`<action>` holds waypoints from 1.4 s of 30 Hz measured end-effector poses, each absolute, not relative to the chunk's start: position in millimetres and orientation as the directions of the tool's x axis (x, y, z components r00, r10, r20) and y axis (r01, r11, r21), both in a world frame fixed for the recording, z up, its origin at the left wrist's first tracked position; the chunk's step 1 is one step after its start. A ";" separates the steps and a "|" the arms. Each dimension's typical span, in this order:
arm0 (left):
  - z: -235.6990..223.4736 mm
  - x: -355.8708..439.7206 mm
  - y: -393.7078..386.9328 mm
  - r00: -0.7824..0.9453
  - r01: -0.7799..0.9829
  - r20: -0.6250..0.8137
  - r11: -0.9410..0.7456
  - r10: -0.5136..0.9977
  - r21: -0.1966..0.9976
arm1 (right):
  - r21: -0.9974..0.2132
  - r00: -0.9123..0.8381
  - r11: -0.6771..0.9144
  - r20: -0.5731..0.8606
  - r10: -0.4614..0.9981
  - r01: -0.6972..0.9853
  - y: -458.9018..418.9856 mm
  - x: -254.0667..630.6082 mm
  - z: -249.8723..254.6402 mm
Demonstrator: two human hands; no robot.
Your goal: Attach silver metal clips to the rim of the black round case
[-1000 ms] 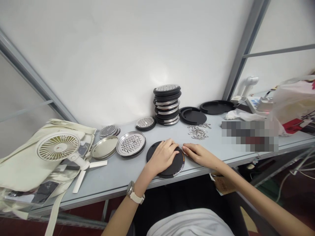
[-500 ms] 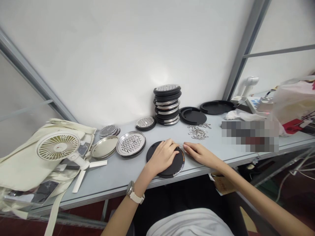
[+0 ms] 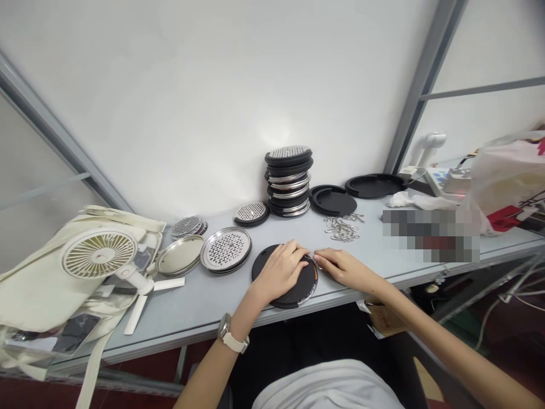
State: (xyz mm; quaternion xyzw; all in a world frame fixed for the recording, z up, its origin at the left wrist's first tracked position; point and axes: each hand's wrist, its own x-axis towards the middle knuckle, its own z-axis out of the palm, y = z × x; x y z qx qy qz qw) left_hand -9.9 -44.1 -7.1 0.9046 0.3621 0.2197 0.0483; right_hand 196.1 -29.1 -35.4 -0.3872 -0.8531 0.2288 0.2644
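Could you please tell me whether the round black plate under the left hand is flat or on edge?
Flat: the round black plate lies broad face up on the table, left hand across it.

Both hands (image 3: 281,270) (image 3: 347,268) low, fingers bent.

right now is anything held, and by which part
The right hand seems to pinch a small metal piece by its right end, beside the black disc; the left hand lies on the disc.
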 end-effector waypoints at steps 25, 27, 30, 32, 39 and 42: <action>-14.0 -11.7 -39.7 0.614 0.574 0.366 -0.714 0.699 0.400 | -0.485 -0.548 0.606 0.275 0.790 0.631 -28.1 188.1 -39.0; -13.7 -11.6 -39.8 0.615 0.582 0.364 -0.714 0.700 0.389 | -0.484 -0.525 0.585 0.269 0.807 0.651 -28.4 186.7 -39.4; -13.3 -11.1 -40.5 0.612 0.595 0.365 -0.713 0.701 0.371 | -0.481 -0.512 0.575 0.269 0.816 0.662 -28.8 185.9 -40.1; -13.1 -10.6 -41.2 0.602 0.608 0.366 -0.705 0.709 0.365 | -0.488 -0.517 0.579 0.272 0.812 0.653 -29.0 186.4 -40.2; -9.8 -7.6 -43.7 0.607 0.614 0.369 -0.710 0.704 0.344 | -0.503 -0.542 0.600 0.277 0.794 0.622 -29.7 190.5 -37.9; -7.5 -7.3 -44.3 0.625 0.597 0.371 -0.727 0.687 0.340 | -0.503 -0.554 0.612 0.280 0.784 0.610 -30.1 191.3 -37.3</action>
